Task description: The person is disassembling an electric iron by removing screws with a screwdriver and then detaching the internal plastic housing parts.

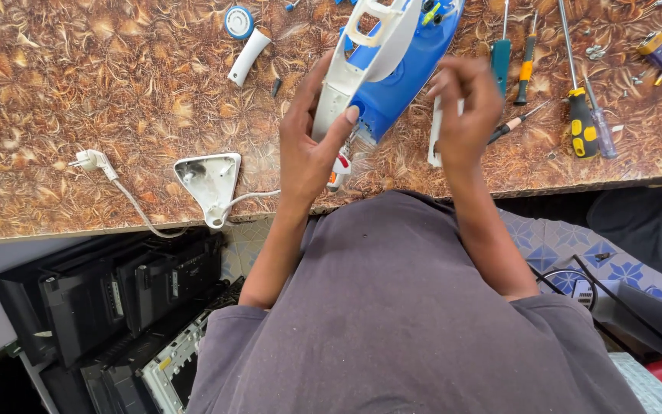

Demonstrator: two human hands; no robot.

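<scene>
A brown patterned counter (78, 92) carries the work, and above its near edge the left hand (308, 146) has its fingers wrapped shut around the rear of a blue and white iron (392, 69), held tilted. The right hand (465, 107) pinches a thin white strip (436, 142) just beside the iron. A steady left grip seems wise; the detached white cover (210, 182) and screwdrivers (580, 123) lie near.
</scene>
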